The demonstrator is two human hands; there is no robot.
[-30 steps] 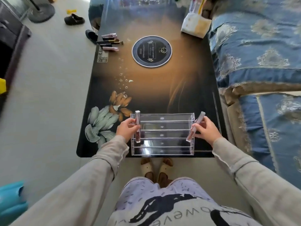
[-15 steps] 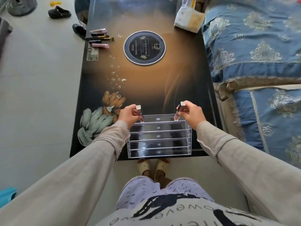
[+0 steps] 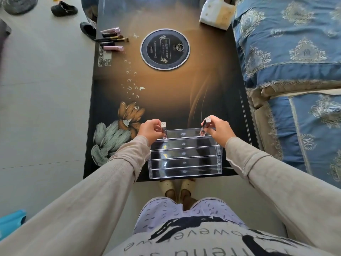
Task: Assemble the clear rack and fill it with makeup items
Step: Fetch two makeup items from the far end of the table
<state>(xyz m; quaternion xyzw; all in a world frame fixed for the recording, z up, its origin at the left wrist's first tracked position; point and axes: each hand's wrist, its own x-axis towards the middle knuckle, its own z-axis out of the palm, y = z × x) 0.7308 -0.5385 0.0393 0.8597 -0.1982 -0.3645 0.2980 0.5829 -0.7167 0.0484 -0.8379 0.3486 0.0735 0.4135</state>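
- Table [image 3: 166,93] edge is the biggest hazard. The clear rack [image 3: 184,157] stands at the near end, its front wall right at the lip above the person's feet. A push toward the body could, I judge, slide it off.
- Rack weight is the next concern. It looks light, and all rows but the back one are bare. Pressing down on the rear row at both ends at once may skid or rock it. If the panels only slot together, a joint could come loose.
- Spare makeup items [image 3: 112,38] lie at the far left corner, well apart from the rack. Reaching for them means leaning over it, and a loose sleeve could drag it along.
- Left hand [image 3: 149,129] is curled, thumb and fingers pinching the left tube [image 3: 163,130] near its cap. The forearm stretches straight out over the rack's left side. The tube stands upright, its base in the left end of the back row.
- Right hand [image 3: 219,130] mirrors it, pinching the right tube [image 3: 205,126] high up. This tube is tilted, cap leaning right, base at the right end of the back row. I cannot tell whether it is seated.
- Tilt is the smallest worry: let go at that angle, the tube could topple along the row or out behind.
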